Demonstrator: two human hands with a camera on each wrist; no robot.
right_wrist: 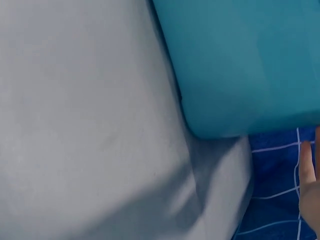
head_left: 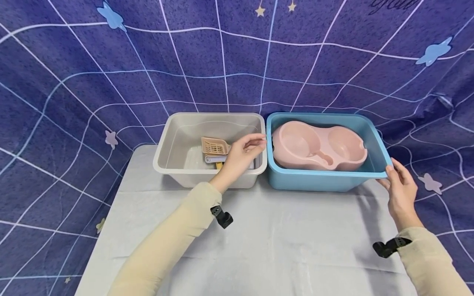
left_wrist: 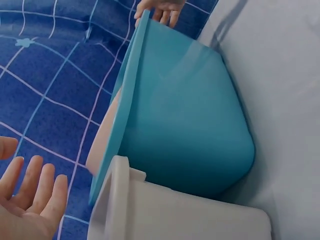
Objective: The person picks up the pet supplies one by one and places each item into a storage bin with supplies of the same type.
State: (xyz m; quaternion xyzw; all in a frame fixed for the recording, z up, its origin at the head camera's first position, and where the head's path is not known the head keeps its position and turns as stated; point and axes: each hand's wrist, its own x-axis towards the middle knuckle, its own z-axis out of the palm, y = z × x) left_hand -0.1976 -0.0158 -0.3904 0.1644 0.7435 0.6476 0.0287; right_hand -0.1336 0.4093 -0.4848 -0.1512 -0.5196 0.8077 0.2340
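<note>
A light blue plastic tub [head_left: 309, 181] stands on the table with a pink double pet bowl [head_left: 326, 144] inside it. My right hand [head_left: 401, 189] holds the tub's right end, its thumb at the rim and other fingers below it. Against the tub's left end stands a grey plastic tub [head_left: 181, 174]. Over the grey tub's right side hovers my left hand [head_left: 242, 154], its fingertips near where the two rims meet. In the left wrist view this hand's fingers [left_wrist: 32, 185] are spread and relaxed, holding nothing. The right fingers show only partly in the right wrist view.
Inside the grey tub lie a beige slotted litter scoop [head_left: 214, 146], a pale lavender handled item [head_left: 214, 159] and a yellow piece [head_left: 219, 165], partly hidden by my left arm. A white cloth covers the table [head_left: 281, 242]. Behind hangs a dark blue patterned curtain [head_left: 237, 57].
</note>
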